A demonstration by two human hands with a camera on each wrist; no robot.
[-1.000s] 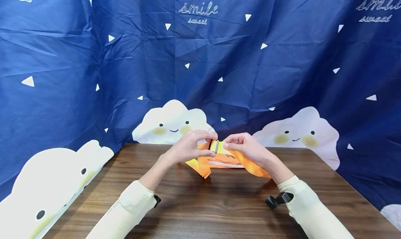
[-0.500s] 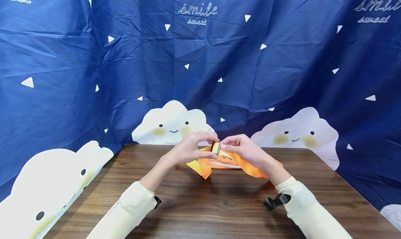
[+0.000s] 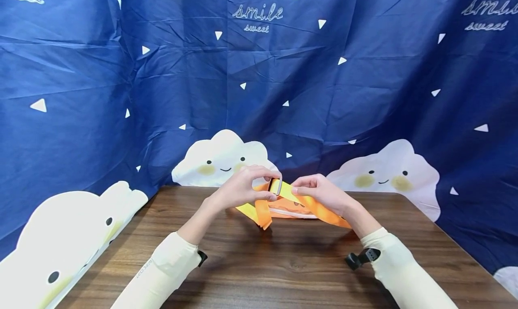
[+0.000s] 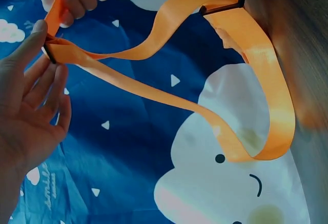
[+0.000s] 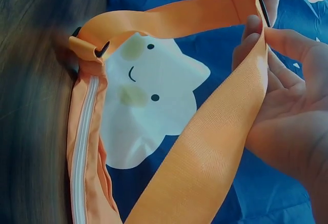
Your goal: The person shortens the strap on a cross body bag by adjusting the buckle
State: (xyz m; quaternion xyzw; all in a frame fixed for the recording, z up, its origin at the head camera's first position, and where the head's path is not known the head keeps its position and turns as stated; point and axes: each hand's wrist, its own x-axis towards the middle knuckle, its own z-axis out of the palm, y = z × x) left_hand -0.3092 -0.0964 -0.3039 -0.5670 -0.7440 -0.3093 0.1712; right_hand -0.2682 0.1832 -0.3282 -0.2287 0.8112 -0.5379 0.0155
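Observation:
A dark rectangular strap slider (image 3: 276,186) is pinched between the thumb and fingers of my left hand (image 3: 243,188), with orange strap threaded through it. Just to its right, my right hand (image 3: 323,194) pinches the strap (image 5: 205,137); a short bright length spans from the slider to those fingertips. In the left wrist view, two runs of strap trail away from the slider, and one long loop passes through a second dark buckle (image 4: 223,6) beside the bag. Behind the hands lies the orange pouch bag (image 3: 289,206) with a white zipper (image 5: 84,147), partly hidden by strap.
The bag lies toward the far side of a brown wood-grain table (image 3: 283,264). Close behind rises a blue curtain (image 3: 259,106) with white clouds and triangles. Dark wrist bands (image 3: 362,257) sit on the cream sleeves.
Half a second ago my right fingertips came in close to the slider; now they are farther right, with more strap showing between. My left hand has shifted slightly left with the slider, which tilts more.

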